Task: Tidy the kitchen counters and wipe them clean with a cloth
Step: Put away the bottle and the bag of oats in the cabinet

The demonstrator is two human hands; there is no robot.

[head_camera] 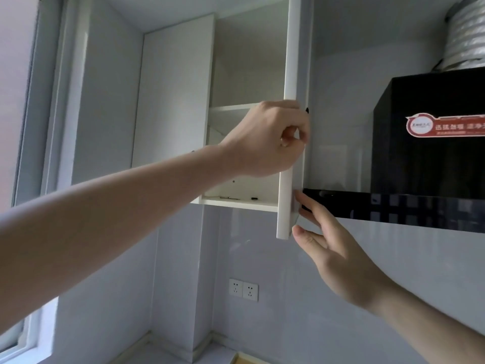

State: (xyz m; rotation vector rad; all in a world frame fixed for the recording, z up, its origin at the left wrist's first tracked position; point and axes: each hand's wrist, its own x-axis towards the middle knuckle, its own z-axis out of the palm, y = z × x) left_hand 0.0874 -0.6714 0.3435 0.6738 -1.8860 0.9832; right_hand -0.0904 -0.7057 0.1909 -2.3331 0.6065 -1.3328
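Note:
A white wall cabinet (236, 202) hangs at upper centre with its door (290, 74) swung out, edge-on to me. My left hand (265, 139) grips the door's edge about halfway up, fingers curled round it. My right hand (333, 248) touches the door's lower corner with straight fingers and the thumb under it. Inside, one shelf (231, 107) shows, and a few small dark and metal bits (229, 198) lie on the cabinet floor. No cloth is in view.
A black range hood (420, 158) with a red sticker juts out right of the door, a silver duct (464, 40) above it. A window (18, 101) is at left. Two white wall sockets (243, 289) sit below. A strip of counter (217, 353) shows at the bottom.

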